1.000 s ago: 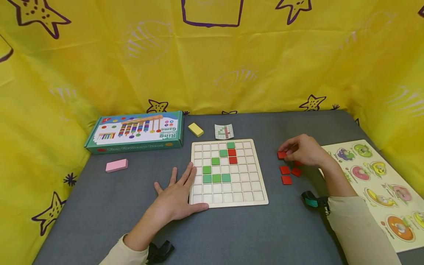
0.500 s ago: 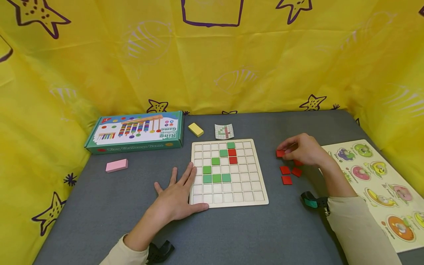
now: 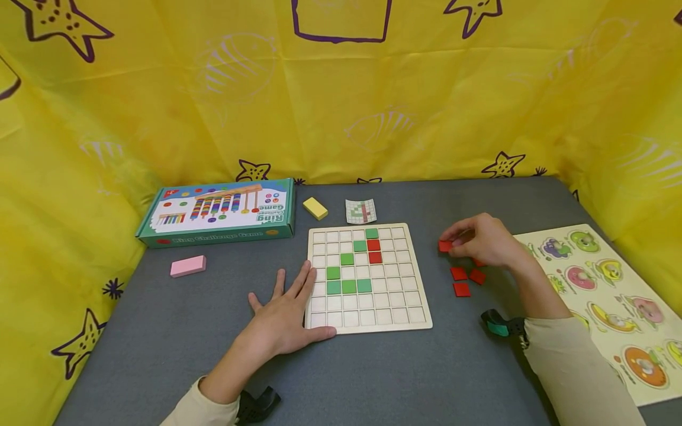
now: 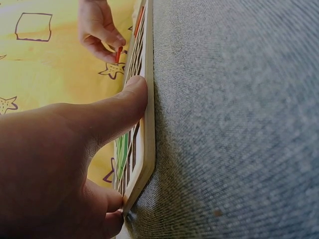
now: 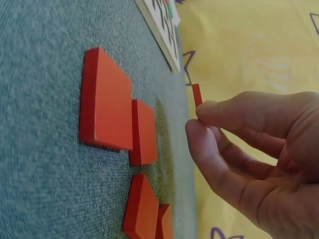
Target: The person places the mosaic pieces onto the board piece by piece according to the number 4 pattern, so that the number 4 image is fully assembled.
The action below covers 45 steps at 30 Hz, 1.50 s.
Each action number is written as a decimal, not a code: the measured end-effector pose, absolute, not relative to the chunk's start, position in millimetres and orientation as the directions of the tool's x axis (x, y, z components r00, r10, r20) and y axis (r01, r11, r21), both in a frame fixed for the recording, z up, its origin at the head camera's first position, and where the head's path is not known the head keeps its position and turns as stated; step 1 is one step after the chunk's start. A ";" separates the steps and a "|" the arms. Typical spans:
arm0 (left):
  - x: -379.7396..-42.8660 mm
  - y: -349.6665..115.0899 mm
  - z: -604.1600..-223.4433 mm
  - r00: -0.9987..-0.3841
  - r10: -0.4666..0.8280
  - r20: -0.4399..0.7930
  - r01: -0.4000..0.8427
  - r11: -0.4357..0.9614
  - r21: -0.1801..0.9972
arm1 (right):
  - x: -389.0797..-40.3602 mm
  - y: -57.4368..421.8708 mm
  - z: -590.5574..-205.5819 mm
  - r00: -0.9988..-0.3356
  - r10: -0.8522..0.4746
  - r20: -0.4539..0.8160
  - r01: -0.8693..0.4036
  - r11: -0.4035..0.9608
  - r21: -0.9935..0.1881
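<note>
My left hand (image 3: 279,322) rests at the lower left corner of a wooden grid board (image 3: 398,302), fingers spread along its left side and thumb on its front rim. Several green tiles (image 3: 348,286) form a bent line on the board, with two red tiles (image 3: 375,257) near its upper right. To the right of the board, my right hand (image 3: 485,239) pinches a red square tile (image 5: 197,93) between thumb and fingertips, above the table. Below that hand, several loose red tiles (image 3: 462,290) lie on the cloth, seen close up in the right wrist view.
A small pattern card (image 3: 360,211) lies behind the board, beside a yellow block (image 3: 315,208). At the left are a Ring Challenge Game box (image 3: 221,213) and a pink block (image 3: 188,266). A fruit puzzle board (image 3: 629,296) lies under the right forearm.
The right hand has shifted slightly left with the pinched red tile, away from the loose ones. My left hand and the board have stayed in place.
</note>
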<state>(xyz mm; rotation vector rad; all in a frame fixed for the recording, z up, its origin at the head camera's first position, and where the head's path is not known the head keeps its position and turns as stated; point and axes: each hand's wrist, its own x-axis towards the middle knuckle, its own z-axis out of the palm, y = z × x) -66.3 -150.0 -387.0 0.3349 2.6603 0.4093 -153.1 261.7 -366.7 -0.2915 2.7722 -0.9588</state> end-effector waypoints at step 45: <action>-67.4 -150.6 -387.1 -0.873 0.293 -0.391 0.154 0.925 0.348 | -155.0 142.4 -374.2 -0.904 -0.387 -0.183 -0.116 0.633 -0.766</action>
